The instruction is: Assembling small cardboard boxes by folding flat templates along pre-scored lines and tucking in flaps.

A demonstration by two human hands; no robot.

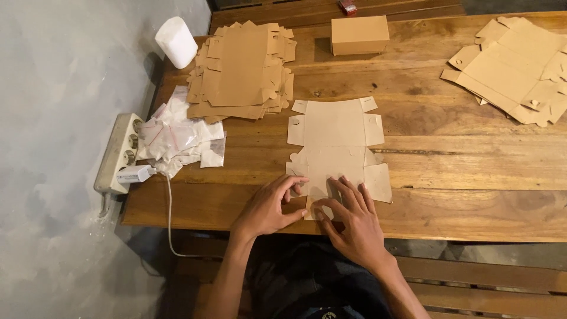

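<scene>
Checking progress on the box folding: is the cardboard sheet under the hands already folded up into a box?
No, the cardboard sheet lies flat on the table, with the left hand and right hand pressing its near edge.

Folded box (359,35), plastic bags (180,134), power strip (118,152)

A small packing workshop: carton blank stacks (241,71) on a plank table (460,171).

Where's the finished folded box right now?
In the head view the folded box stands at the far edge of the wooden table, between the two stacks of flat cardboard, beyond the flat sheet under both hands.
</scene>
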